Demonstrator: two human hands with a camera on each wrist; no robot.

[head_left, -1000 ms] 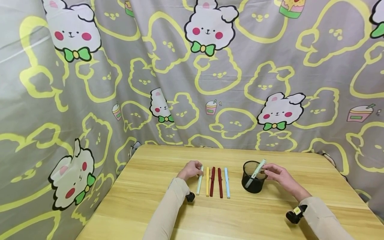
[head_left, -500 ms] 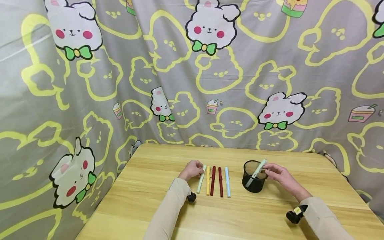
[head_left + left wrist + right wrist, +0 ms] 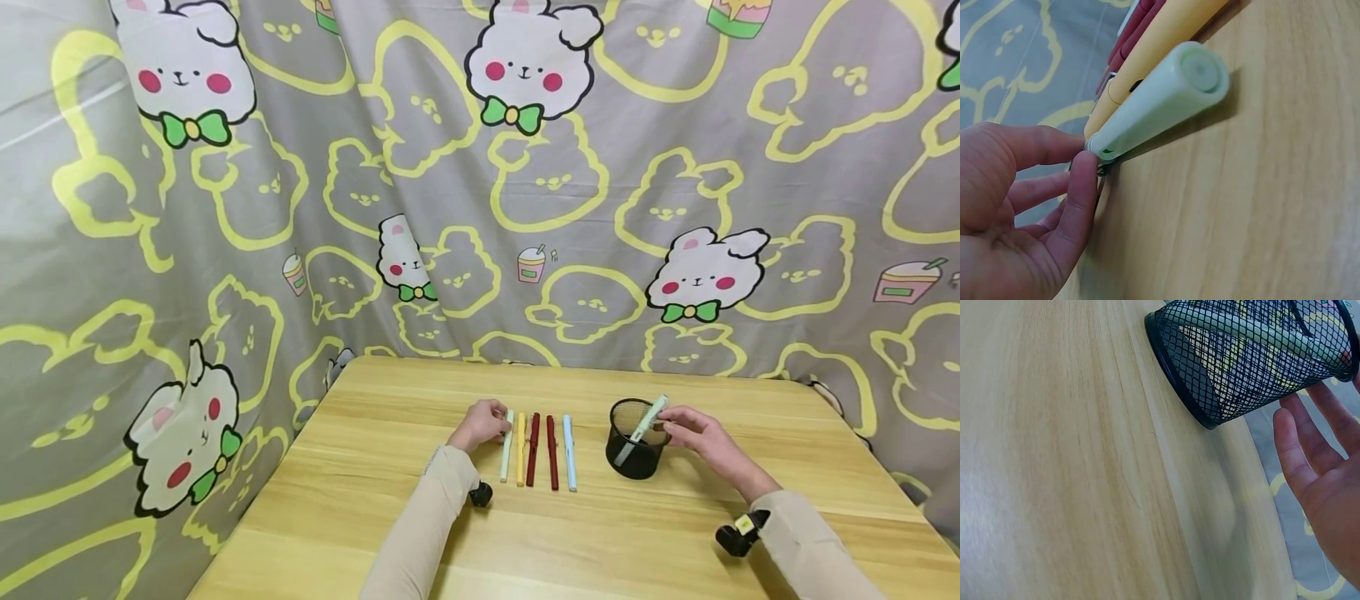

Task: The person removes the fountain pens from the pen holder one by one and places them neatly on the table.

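Note:
My left hand [image 3: 483, 423] pinches the far end of a pale green pen [image 3: 1163, 103] between thumb and finger. This pen lies on the table beside a yellow pen [image 3: 521, 450], at the left end of a row. Two dark red pens [image 3: 533, 450] and a light blue pen [image 3: 570, 452] continue the row to the right. My right hand [image 3: 701, 437] is at the right rim of a black mesh pen holder [image 3: 636, 462]. Its fingertips hold the upper part of another pale green pen [image 3: 651, 417], which leans inside the holder; the grip is partly hidden.
The wooden table [image 3: 585, 550] carries the pens and the holder. A grey curtain [image 3: 450, 192] with cartoon rabbits hangs behind its back edge and along the left side.
My left hand has shifted slightly right with its pale green pen, which now lies closer to the yellow one and straighter along the row. The right hand and its pen stay put.

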